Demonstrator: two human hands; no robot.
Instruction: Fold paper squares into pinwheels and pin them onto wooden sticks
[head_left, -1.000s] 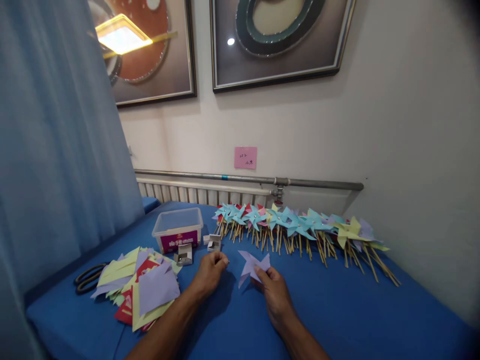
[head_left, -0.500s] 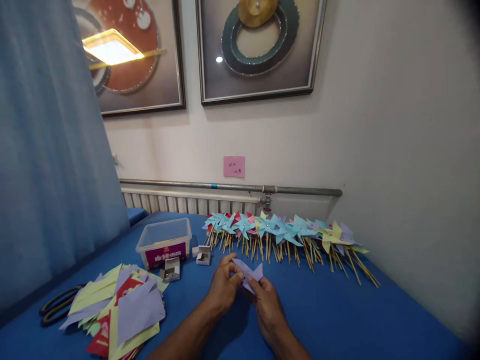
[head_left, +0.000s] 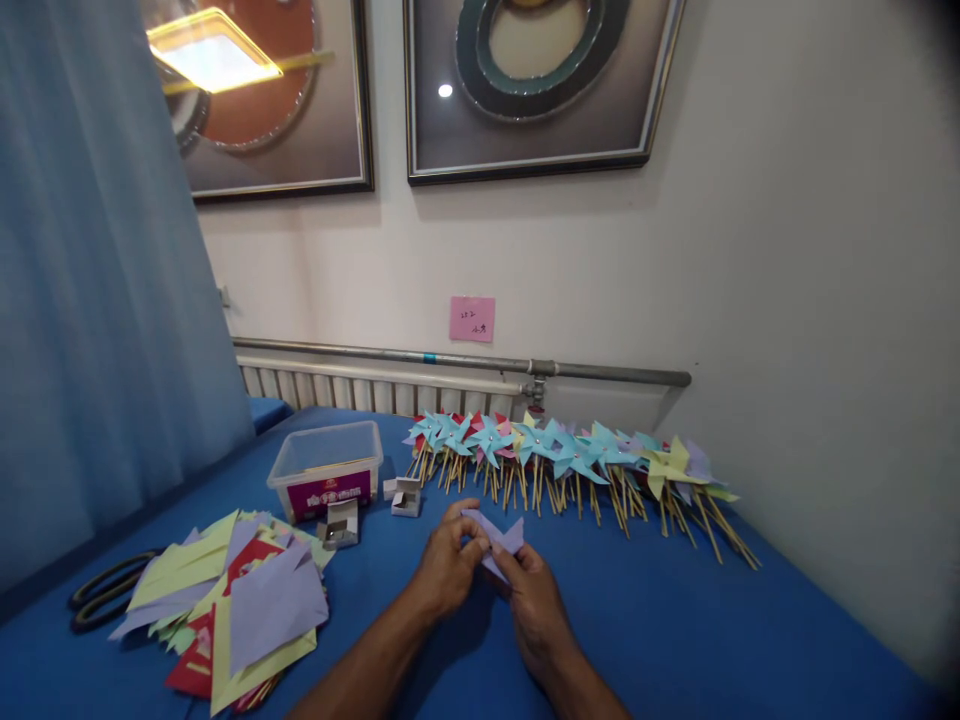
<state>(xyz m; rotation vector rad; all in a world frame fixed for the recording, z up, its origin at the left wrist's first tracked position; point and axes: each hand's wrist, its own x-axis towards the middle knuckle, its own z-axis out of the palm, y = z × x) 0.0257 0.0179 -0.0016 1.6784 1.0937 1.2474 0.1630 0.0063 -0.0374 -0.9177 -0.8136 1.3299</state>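
Observation:
A purple paper pinwheel (head_left: 504, 535), its corners folded inward, is held between both hands above the blue table cover. My left hand (head_left: 450, 560) is closed on its left side, thumb and fingers pinched near the middle. My right hand (head_left: 529, 590) grips the lower right part, thumb on top; the fingers beneath are hidden. Whether a pin is at the centre is too small to tell. Beyond the hands lies a long row of finished pinwheels (head_left: 536, 440) on wooden sticks, mostly light blue in front, with yellow, purple and red ones.
At the left lies a pile of cut paper sheets (head_left: 277, 600) with scissors (head_left: 112, 590) beside it. Behind stand a clear plastic box (head_left: 326, 445) and two small open cardboard boxes (head_left: 341, 525). A blue curtain (head_left: 112, 250) hangs at left; a pipe (head_left: 375, 352) runs along the wall.
The view has tilted slightly downward, so the wall and table things sit higher in the picture. Both hands keep hold of the purple pinwheel, with hardly any movement of the fingers.

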